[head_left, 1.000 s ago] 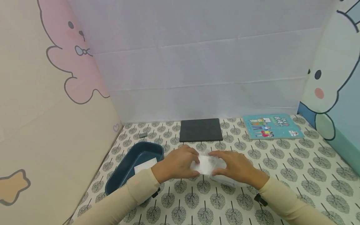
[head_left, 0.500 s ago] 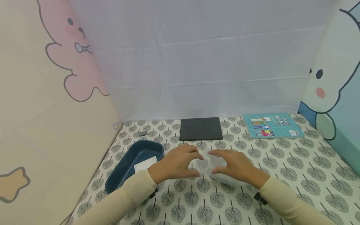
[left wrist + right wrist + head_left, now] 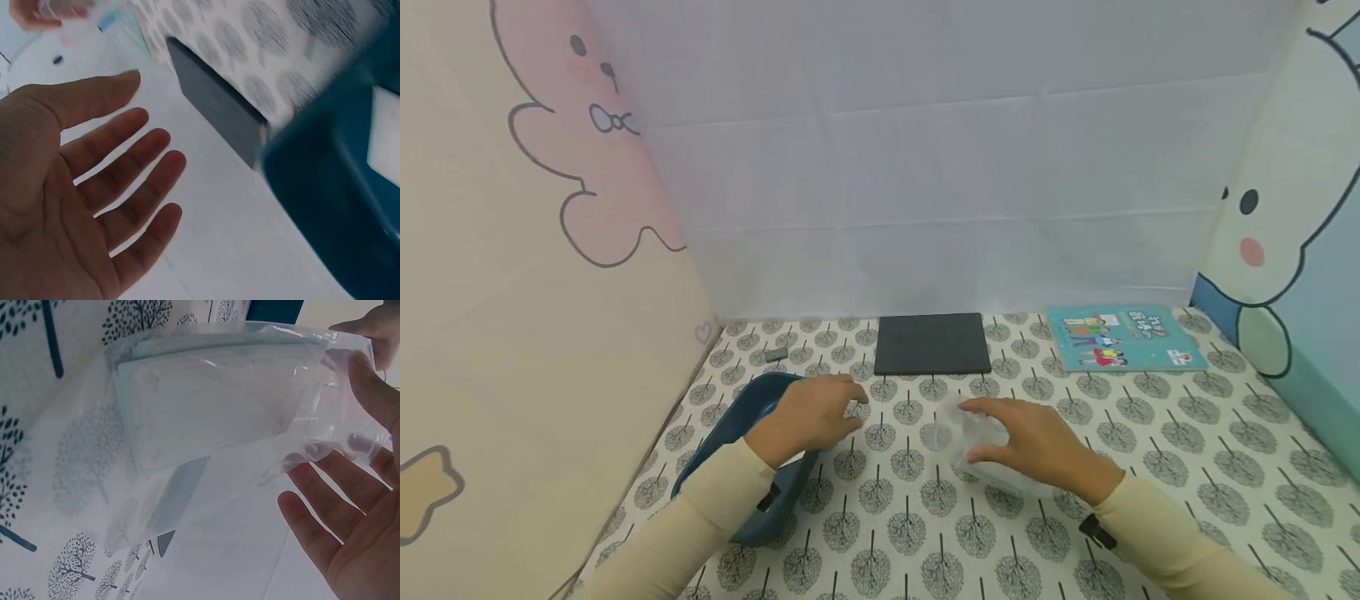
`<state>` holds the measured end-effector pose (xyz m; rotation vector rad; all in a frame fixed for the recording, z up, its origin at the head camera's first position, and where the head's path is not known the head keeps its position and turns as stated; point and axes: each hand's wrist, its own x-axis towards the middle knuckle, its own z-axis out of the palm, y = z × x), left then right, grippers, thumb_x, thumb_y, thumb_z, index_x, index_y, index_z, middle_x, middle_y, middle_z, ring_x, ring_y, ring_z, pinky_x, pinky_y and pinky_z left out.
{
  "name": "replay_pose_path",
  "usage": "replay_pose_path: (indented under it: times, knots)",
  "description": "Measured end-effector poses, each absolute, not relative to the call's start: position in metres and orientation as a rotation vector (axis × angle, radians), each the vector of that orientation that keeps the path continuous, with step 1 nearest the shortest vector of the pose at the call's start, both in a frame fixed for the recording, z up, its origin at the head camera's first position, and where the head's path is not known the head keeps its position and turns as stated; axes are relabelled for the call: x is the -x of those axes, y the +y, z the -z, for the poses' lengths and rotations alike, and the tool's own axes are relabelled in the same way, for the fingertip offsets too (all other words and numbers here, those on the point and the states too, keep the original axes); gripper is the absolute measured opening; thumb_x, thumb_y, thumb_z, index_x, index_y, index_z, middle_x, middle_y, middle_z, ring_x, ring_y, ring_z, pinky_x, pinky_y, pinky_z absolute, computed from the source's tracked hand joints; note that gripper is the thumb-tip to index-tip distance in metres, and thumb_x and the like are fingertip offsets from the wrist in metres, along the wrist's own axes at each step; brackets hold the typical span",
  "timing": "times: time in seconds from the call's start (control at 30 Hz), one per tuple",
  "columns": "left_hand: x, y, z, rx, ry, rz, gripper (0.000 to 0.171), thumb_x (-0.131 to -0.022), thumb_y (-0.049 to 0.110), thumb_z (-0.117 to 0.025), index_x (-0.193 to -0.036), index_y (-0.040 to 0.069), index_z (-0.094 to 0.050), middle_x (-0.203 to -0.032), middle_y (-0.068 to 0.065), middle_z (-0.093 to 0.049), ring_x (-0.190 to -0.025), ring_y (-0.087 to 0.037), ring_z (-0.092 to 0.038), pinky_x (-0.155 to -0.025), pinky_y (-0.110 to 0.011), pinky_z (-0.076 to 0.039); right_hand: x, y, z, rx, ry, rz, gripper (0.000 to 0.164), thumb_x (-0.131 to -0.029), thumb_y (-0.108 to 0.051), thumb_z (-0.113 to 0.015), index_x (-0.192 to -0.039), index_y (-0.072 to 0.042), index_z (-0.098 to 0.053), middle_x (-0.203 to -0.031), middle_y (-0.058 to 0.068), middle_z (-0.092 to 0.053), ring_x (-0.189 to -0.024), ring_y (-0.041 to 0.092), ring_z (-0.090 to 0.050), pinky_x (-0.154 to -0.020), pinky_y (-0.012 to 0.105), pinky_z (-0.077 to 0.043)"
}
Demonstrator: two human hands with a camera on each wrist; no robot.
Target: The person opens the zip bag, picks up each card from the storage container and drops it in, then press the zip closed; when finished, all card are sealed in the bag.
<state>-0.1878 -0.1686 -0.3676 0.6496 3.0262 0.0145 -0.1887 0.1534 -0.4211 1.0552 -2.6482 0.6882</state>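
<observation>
My right hand (image 3: 1037,442) holds a clear plastic bag (image 3: 1000,477) by its mouth, with the thumb along one edge and the fingers spread at the other side. In the right wrist view, a stack of pale flat sheets (image 3: 212,406) lies inside the bag. My left hand (image 3: 816,417) is over the near right side of a dark blue tray (image 3: 718,437), its fingers slightly bent and nothing in the palm. A white flat piece (image 3: 386,134) shows in the tray in the left wrist view; in the head view my hand and sleeve cover most of it.
A black flat board (image 3: 932,343) lies at the back middle of the patterned tablecloth (image 3: 917,517). To its right is a light blue book (image 3: 1123,337). A small grey block (image 3: 777,355) sits behind the tray. Fabric walls stand behind and at both sides.
A white piece between both hands has gone from there, apparently into the bag. My left hand has let go and moved left to the tray. The right hand stays with the bag.
</observation>
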Motion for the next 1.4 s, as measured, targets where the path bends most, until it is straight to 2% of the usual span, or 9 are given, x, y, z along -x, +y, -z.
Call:
replay_pose_path:
  times: [0.2, 0.27, 0.43, 0.6, 0.83, 1.03, 1.27, 1.33, 1.4]
  knots:
    - [0.200, -0.216, 0.372, -0.313, 2.940, -0.050, 0.030, -0.089, 0.009, -0.069, -0.118, 0.015, -0.074, -0.118, -0.003, -0.070, -0.079, -0.016, -0.064, -0.059, -0.037, -0.051, 0.189, 0.154, 0.422, -1.050, -2.666, -0.696, 0.066, -0.079, -0.052, -0.079, -0.135, -0.020, -0.063, -0.123, 0.003, -0.070, -0.102, 0.023, -0.069, -0.078, 0.044, -0.056]
    - [0.200, -0.227, 0.374, -0.260, 2.891, -0.063, 0.031, -0.087, 0.007, -0.072, -0.117, 0.011, -0.073, -0.116, -0.007, -0.070, -0.081, -0.021, -0.065, -0.065, -0.043, -0.054, 0.188, 0.154, 0.422, -1.048, -2.675, -0.700, 0.067, -0.080, -0.053, -0.078, -0.135, -0.020, -0.063, -0.124, 0.003, -0.069, -0.103, 0.023, -0.069, -0.078, 0.043, -0.056]
    - [0.197, -0.245, 0.385, -0.159, 2.771, -0.074, 0.050, -0.078, 0.020, -0.088, -0.121, 0.004, -0.068, -0.117, -0.014, -0.067, -0.096, -0.034, -0.066, -0.083, -0.058, -0.052, 0.186, 0.156, 0.424, -1.063, -2.678, -0.689, 0.067, -0.081, -0.059, -0.073, -0.135, -0.020, -0.063, -0.125, 0.001, -0.069, -0.103, 0.022, -0.069, -0.076, 0.041, -0.056]
    - [0.198, -0.254, 0.394, -0.072, 2.702, -0.046, 0.064, -0.071, 0.028, -0.093, -0.120, -0.002, -0.065, -0.117, -0.018, -0.065, -0.102, -0.038, -0.064, -0.086, -0.057, -0.051, 0.188, 0.159, 0.426, -1.080, -2.622, -0.673, 0.067, -0.080, -0.057, -0.075, -0.135, -0.019, -0.063, -0.124, 0.002, -0.069, -0.101, 0.021, -0.069, -0.074, 0.038, -0.057]
    - [0.202, -0.252, 0.397, -0.037, 2.695, -0.012, 0.065, -0.068, 0.030, -0.094, -0.119, 0.000, -0.065, -0.121, -0.020, -0.063, -0.108, -0.040, -0.061, -0.088, -0.059, -0.050, 0.191, 0.163, 0.423, -1.067, -2.602, -0.676, 0.065, -0.080, -0.052, -0.079, -0.134, -0.018, -0.064, -0.122, 0.003, -0.070, -0.096, 0.022, -0.070, -0.070, 0.036, -0.056]
    - [0.200, -0.250, 0.401, -0.033, 2.677, 0.035, 0.058, -0.066, 0.032, -0.095, -0.108, 0.003, -0.067, -0.110, -0.016, -0.066, -0.097, -0.035, -0.064, -0.083, -0.055, -0.052, 0.192, 0.164, 0.424, -1.048, -2.621, -0.645, 0.066, -0.080, -0.054, -0.078, -0.134, -0.019, -0.064, -0.119, 0.003, -0.071, -0.095, 0.021, -0.070, -0.063, 0.031, -0.054]
    - [0.197, -0.256, 0.412, -0.057, 2.697, 0.064, 0.050, -0.065, 0.032, -0.096, -0.099, 0.007, -0.068, -0.108, -0.013, -0.065, -0.087, -0.029, -0.064, -0.079, -0.053, -0.053, 0.192, 0.164, 0.425, -1.054, -2.609, -0.656, 0.065, -0.079, -0.052, -0.079, -0.134, -0.020, -0.064, -0.117, 0.003, -0.072, -0.093, 0.019, -0.070, -0.059, 0.027, -0.051]
    - [0.197, -0.258, 0.414, -0.061, 2.709, 0.067, 0.050, -0.064, 0.031, -0.097, -0.098, 0.007, -0.067, -0.108, -0.014, -0.065, -0.087, -0.029, -0.064, -0.079, -0.053, -0.054, 0.192, 0.164, 0.426, -1.047, -2.620, -0.656, 0.066, -0.079, -0.053, -0.078, -0.134, -0.021, -0.064, -0.117, 0.002, -0.072, -0.094, 0.019, -0.070, -0.059, 0.028, -0.051]
    - [0.197, -0.259, 0.417, -0.074, 2.725, 0.076, 0.052, -0.063, 0.031, -0.097, -0.099, 0.006, -0.068, -0.116, -0.018, -0.065, -0.090, -0.031, -0.065, -0.079, -0.054, -0.054, 0.192, 0.164, 0.426, -1.042, -2.631, -0.657, 0.066, -0.079, -0.055, -0.078, -0.134, -0.021, -0.063, -0.118, 0.002, -0.072, -0.095, 0.019, -0.070, -0.060, 0.028, -0.051]
